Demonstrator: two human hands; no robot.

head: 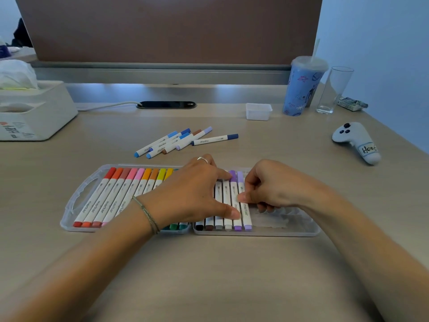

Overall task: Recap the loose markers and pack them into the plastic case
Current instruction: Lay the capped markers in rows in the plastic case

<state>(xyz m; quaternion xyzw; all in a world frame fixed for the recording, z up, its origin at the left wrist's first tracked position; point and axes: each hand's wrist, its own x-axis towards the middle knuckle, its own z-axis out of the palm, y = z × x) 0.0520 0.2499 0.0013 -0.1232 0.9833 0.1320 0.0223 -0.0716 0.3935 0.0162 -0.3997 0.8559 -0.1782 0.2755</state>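
Observation:
The clear plastic case (76, 201) lies open in front of me. Its left half holds a row of red, orange, pink, yellow and green markers (116, 196). The right half (290, 226) holds black, brown, grey, white, purple (236, 226) and lavender (247, 219) markers, with bare slots to their right. My left hand (192, 196) lies flat across the middle of the case, its forefinger on the purple cap and its thumb lower on that marker. My right hand (267, 191) has curled fingers and pinches the lavender marker under its thumb. Several loose capped markers (181, 141) lie behind the case.
A tissue box (34, 112) stands at the far left. A small clear tub (258, 111), a blue lidded cup (301, 87) and a glass (334, 89) stand at the back right. A white plush toy (355, 140) lies at the right. A monitor (167, 29) fills the back.

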